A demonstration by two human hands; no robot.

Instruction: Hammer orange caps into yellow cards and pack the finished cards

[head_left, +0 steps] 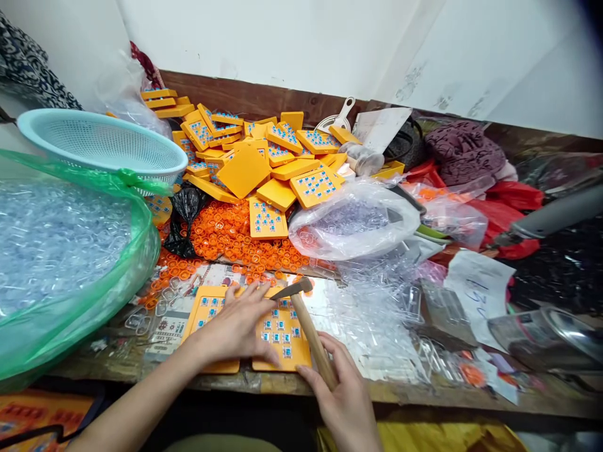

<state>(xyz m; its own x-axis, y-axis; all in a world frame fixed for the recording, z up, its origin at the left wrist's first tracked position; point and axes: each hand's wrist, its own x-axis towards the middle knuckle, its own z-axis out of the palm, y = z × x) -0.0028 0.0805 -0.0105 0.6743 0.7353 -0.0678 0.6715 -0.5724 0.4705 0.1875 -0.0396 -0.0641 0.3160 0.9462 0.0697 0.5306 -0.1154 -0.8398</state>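
My right hand (pixel 342 395) is closed round the wooden handle of a small hammer (pixel 316 342), whose dark metal head lies over the far edge of a yellow board. Two such boards lie side by side at the table's front edge: the left board (pixel 202 317) and the right board (pixel 294 355). Small clear pieces with blue centres are set in rows in both. Across the gap between them my left hand (pixel 235 323) rests with its fingers spread, covering part of each board. Whether it presses on any piece is hidden.
Behind the boards are loose orange rings (pixel 226 229) and a heap of yellow boards (pixel 247 166). A green bag (pixel 146 251) of clear pieces and a light-blue basket (pixel 28 122) stand left. A white bag (pixel 301 242), clear plastic pieces (pixel 377 326) and a metal cup (pixel 541 339) are right.
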